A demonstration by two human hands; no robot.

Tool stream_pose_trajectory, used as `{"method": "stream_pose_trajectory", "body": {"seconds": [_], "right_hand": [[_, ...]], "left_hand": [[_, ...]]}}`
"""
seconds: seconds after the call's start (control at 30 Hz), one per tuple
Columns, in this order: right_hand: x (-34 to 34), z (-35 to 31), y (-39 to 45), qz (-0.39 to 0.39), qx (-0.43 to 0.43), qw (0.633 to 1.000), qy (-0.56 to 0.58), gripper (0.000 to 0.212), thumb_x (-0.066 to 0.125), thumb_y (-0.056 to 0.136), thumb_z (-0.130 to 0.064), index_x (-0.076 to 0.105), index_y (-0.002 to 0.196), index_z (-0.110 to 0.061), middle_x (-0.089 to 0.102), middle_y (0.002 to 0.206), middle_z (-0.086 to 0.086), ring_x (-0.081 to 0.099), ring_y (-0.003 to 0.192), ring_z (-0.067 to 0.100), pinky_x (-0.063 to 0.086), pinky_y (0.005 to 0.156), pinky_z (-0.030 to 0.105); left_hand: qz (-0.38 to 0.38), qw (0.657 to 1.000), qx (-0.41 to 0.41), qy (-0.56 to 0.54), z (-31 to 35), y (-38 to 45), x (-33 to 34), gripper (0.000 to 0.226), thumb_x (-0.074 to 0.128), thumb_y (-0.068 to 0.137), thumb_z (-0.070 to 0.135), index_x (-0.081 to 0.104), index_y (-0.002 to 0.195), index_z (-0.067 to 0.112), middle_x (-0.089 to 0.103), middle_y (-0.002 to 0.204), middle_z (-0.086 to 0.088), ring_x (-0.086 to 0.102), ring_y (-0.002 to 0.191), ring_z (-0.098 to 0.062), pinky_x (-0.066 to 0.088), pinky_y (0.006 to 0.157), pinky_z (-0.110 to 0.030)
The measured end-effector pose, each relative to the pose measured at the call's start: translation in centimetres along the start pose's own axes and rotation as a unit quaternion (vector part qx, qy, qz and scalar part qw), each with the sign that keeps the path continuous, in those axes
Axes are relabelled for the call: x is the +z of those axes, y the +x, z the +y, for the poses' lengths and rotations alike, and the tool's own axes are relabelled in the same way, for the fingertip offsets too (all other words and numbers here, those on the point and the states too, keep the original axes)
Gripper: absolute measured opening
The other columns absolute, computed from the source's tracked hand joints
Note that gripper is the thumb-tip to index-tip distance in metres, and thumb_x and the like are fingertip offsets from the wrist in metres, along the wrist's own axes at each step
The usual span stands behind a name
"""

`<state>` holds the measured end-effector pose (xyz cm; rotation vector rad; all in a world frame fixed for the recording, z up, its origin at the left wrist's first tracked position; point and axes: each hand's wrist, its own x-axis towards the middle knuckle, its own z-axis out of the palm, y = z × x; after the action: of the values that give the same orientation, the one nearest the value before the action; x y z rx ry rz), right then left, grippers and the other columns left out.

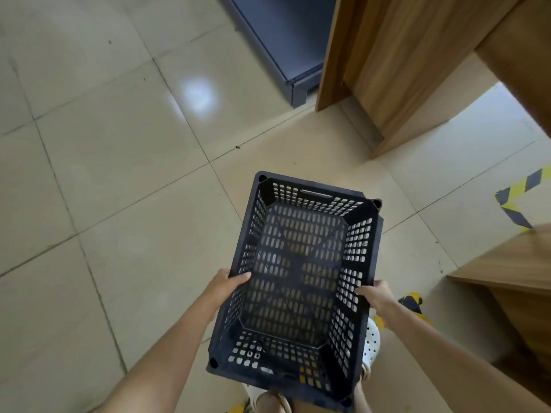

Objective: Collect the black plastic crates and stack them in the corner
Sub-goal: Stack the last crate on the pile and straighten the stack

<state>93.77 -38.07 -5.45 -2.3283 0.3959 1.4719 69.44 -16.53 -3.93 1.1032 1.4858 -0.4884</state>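
A glossy floor (125,180) of large pale beige tiles with dark grout lines fills the view, a blurred light reflection on it near the top centre. Standing on it are a grey metal shelf base (293,81) at the top, wood-grain panels (384,84) beside that, and a wooden step (512,263) at the right edge. Yellow-and-black hazard tape (518,189) is stuck to the tiles on the right.
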Motion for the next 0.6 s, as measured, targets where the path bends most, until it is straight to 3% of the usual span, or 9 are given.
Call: {"method": "stream_pose_trajectory", "body": {"seconds": [0.07,0.1,0.17,0.23,0.33,0.43,0.53,0.6], "right_hand": [[-0.4,-0.1,-1.1,-0.004,0.011,1.000,-0.001,0.031,0.061,0.089,-0.008,0.045,0.113,0.003,0.056,0.084,0.012,0.053,0.065,0.021,0.042,0.040,0.025],[-0.5,0.0,-1.3,-0.002,0.013,1.000,-0.002,0.028,0.060,0.090,-0.007,0.045,0.112,0.002,0.053,0.079,0.010,0.049,0.060,0.018,0.036,0.035,0.022],[-0.7,0.3,-2.2,-0.001,0.015,1.000,-0.012,0.034,0.061,0.089,-0.007,0.045,0.117,0.004,0.051,0.081,0.010,0.046,0.059,0.016,0.034,0.039,0.024],[-0.9,0.2,-3.4,0.004,0.015,1.000,-0.007,0.035,0.062,0.089,-0.008,0.045,0.118,0.004,0.053,0.086,0.013,0.047,0.062,0.017,0.033,0.046,0.025],[-1.2,-1.1,-6.4,0.002,0.005,1.000,-0.014,0.026,0.059,0.092,-0.007,0.041,0.110,-0.001,0.049,0.080,0.009,0.047,0.065,0.016,0.035,0.050,0.027],[-1.5,-3.6,-9.6,-0.002,-0.025,0.999,-0.036,0.024,0.057,0.093,-0.006,0.040,0.109,-0.002,0.045,0.075,0.008,0.044,0.061,0.017,0.035,0.050,0.025],[-1.9,-7.3,-13.7,-0.006,-0.037,0.998,-0.050,0.016,0.058,0.091,-0.003,0.051,0.103,0.004,0.053,0.075,0.012,0.054,0.065,0.022,0.044,0.052,0.027],[-2.1,-9.7,-16.4,-0.011,-0.065,0.995,-0.073,0.010,0.057,0.089,-0.005,0.057,0.092,0.004,0.060,0.078,0.015,0.061,0.073,0.026,0.050,0.061,0.032]], "left_hand": [[-0.018,0.999,-0.025,-0.029,0.5,-0.7,-0.5,0.051,0.057,0.097,0.036,0.045,0.137,0.007,0.050,0.135,-0.005,0.046,0.124,-0.020,0.034,0.099,-0.033],[-0.019,0.999,-0.025,-0.037,0.8,-1.5,-0.8,0.043,0.054,0.099,0.033,0.048,0.133,0.007,0.052,0.129,-0.005,0.047,0.121,-0.018,0.036,0.096,-0.031],[-0.010,0.998,-0.024,-0.056,0.6,-2.9,-1.2,0.025,0.050,0.101,0.026,0.055,0.118,0.008,0.056,0.107,0.000,0.053,0.095,-0.012,0.039,0.074,-0.024],[0.010,0.997,-0.021,-0.067,-0.6,-3.3,-1.8,0.031,0.055,0.098,0.031,0.059,0.113,0.004,0.063,0.106,-0.002,0.056,0.083,-0.009,0.037,0.062,-0.021],[0.040,0.995,0.000,-0.092,-1.2,-4.9,-3.6,0.053,0.065,0.084,0.050,0.059,0.116,0.009,0.067,0.114,-0.010,0.063,0.096,-0.018,0.042,0.063,-0.027],[0.068,0.995,0.012,-0.077,0.0,-8.1,-5.9,0.044,0.063,0.088,0.049,0.056,0.110,0.011,0.064,0.108,-0.007,0.060,0.101,-0.022,0.043,0.073,-0.032],[0.094,0.995,0.036,-0.004,1.8,-11.5,-9.6,0.047,0.060,0.087,0.055,0.058,0.100,0.009,0.066,0.101,-0.007,0.062,0.094,-0.021,0.047,0.079,-0.033],[0.100,0.993,0.049,0.045,3.1,-14.0,-12.6,0.051,0.059,0.086,0.059,0.060,0.095,0.008,0.068,0.096,-0.005,0.063,0.086,-0.018,0.046,0.071,-0.029]]}}
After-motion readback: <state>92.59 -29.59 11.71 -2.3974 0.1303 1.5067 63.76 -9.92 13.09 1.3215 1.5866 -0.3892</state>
